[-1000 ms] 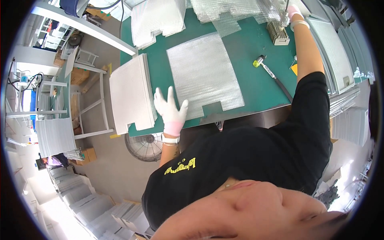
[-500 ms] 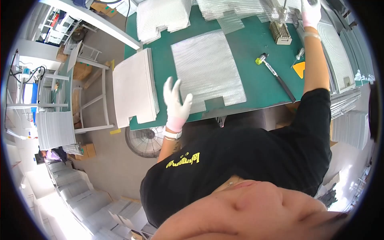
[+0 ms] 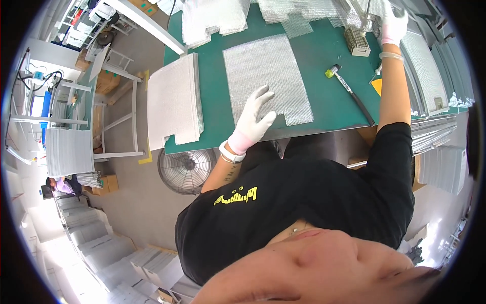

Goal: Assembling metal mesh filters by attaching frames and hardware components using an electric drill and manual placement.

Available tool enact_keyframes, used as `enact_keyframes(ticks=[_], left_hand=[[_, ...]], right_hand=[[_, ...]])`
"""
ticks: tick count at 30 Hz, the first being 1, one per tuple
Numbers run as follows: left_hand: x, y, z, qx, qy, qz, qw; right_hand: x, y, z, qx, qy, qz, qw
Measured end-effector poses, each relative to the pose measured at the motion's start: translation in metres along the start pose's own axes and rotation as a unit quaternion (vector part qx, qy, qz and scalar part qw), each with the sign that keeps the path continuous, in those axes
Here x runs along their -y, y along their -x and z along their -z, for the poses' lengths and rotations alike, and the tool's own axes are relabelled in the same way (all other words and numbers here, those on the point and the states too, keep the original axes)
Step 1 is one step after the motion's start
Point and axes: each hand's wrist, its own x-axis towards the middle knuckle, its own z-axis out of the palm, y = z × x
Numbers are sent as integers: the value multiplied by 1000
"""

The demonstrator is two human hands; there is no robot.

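A silver mesh sheet [image 3: 268, 66] with a notched near edge lies flat on the green tabletop [image 3: 212, 61]. Over its near left part is my left hand [image 3: 253, 120], in a white glove with a pink cuff. Its fingers are apart with nothing in them; whether they touch the mesh I cannot tell. My right hand [image 3: 394, 25], gloved the same way, reaches to the far right beside a metal fixture [image 3: 360, 17]. Its fingers look curled round something at the picture's edge that I cannot make out. A ribbed beige metal block [image 3: 357, 41] sits at the fixture's foot.
Left on the table is a stack of pale notched sheets [image 3: 173, 101]; more mesh piles [image 3: 215, 20] lie at the far edge. A hammer [image 3: 349, 93] with a yellow-green tip and a yellow card [image 3: 376, 86] lie right. A round floor fan [image 3: 186, 169] stands below the table's near-left corner.
My left hand has moved right, from the mesh sheet's left edge to over its near part. My right hand stays by the fixture, and the whole view has shifted slightly.
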Motion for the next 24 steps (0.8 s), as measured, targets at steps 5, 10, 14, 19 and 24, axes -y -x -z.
enact_keyframes(ticks=[5,10,14,19,24], left_hand=[[7,1,-1,10,110,38,993],[0,-6,-13,21,373,99,922],[-29,-21,-36,-223,505,-12,834],[14,-15,-8,-153,-168,-110,967],[-8,-1,1,-366,275,-1,889]], right_hand=[[18,18,8,-44,-187,23,981],[94,192,18,109,-260,-13,959],[82,320,28,236,-306,84,918],[110,335,43,307,-136,188,923],[127,301,74,455,-157,130,867]])
